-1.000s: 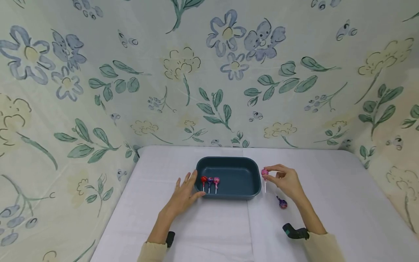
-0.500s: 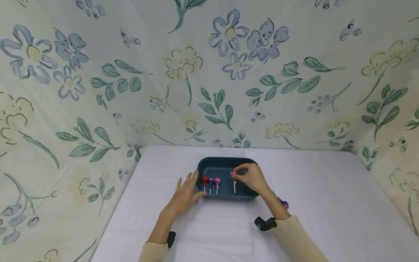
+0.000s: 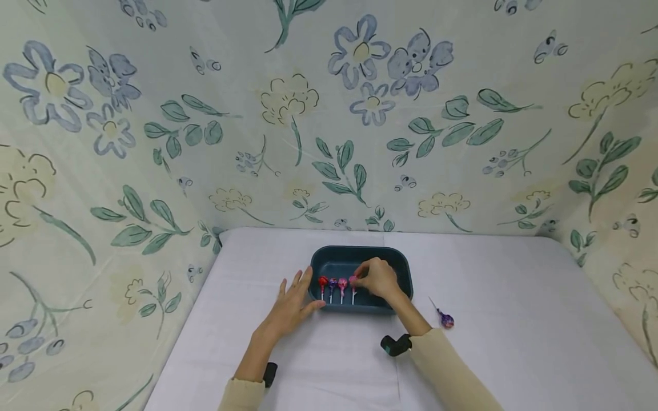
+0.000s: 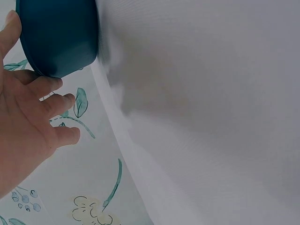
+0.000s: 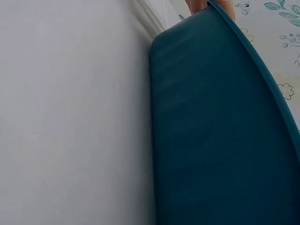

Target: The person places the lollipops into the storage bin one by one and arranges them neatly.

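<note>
A dark teal rectangular tray point(image 3: 334, 267) sits on the white cloth in the head view. Inside, near its left end, a red lollipop point(image 3: 323, 281), a purple one point(image 3: 333, 283) and a pink one point(image 3: 342, 283) lie in a row, sticks toward the person. My right hand point(image 3: 380, 278) pinches a second pink lollipop point(image 3: 353, 281) by its head, just right of that row. With fingers spread, my left hand point(image 3: 290, 302) touches the tray's left end; the left wrist view shows this hand point(image 4: 28, 112) against the tray wall point(image 4: 61, 37). The right wrist view shows mainly the tray's outer side point(image 5: 211, 117).
Another purple lollipop point(image 3: 447, 321) lies on the white cloth point(image 3: 483, 274) right of the tray, near the right forearm. A floral curtain point(image 3: 288, 171) hangs behind the table and along both sides.
My right hand has carried the pink lollipop leftward from beside the tray into it, up to the row. The left hand stays at the tray's left end.
</note>
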Demonstrator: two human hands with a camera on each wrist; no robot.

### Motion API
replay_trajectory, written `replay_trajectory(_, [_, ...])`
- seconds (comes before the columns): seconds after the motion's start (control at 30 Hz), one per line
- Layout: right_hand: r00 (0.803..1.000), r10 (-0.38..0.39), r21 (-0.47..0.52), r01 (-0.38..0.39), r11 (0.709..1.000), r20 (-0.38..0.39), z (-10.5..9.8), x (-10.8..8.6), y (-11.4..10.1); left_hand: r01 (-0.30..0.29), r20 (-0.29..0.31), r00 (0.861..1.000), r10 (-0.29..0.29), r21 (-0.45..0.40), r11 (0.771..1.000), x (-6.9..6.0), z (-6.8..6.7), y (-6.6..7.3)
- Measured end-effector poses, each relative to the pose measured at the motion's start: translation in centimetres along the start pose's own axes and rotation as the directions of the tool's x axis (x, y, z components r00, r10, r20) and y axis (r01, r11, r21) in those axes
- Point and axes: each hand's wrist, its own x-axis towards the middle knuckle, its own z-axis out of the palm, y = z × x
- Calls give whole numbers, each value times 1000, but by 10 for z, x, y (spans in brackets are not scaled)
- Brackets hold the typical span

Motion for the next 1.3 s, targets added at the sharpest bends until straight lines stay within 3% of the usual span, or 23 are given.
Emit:
replay_trajectory(0.2, [1000, 2, -14, -2, 1000, 11, 3, 1, 1, 2, 1, 1000, -2, -3, 1000, 1, -1, 3])
replay_trajectory(0.5, [999, 21, 47, -22, 999, 36, -2, -1, 5, -17, -2, 1000, 17, 2, 1000, 2, -1, 4])
replay_trajectory(0.67, [1000, 19, 92, -22, 995, 24, -16, -8, 12, -13, 3, 1000, 13, -8, 1000, 2, 1, 4])
replay_trajectory(0.93, [992, 14, 198, 12, 980, -127, -70, -43, 40, 4, 10, 1000, -4, -19, 1000, 2, 2, 5])
replay_trajectory(1.13, [966, 85, 120, -57, 991, -245, -96, -77, 73, 15, 15, 1000, -14, -19, 1000, 0, 1, 2])
replay_trajectory(1.3, [948, 150, -3, -157, 988, -281, -101, -111, 95, 20, 14, 1000, -20, -26, 999, -1, 2, 1])
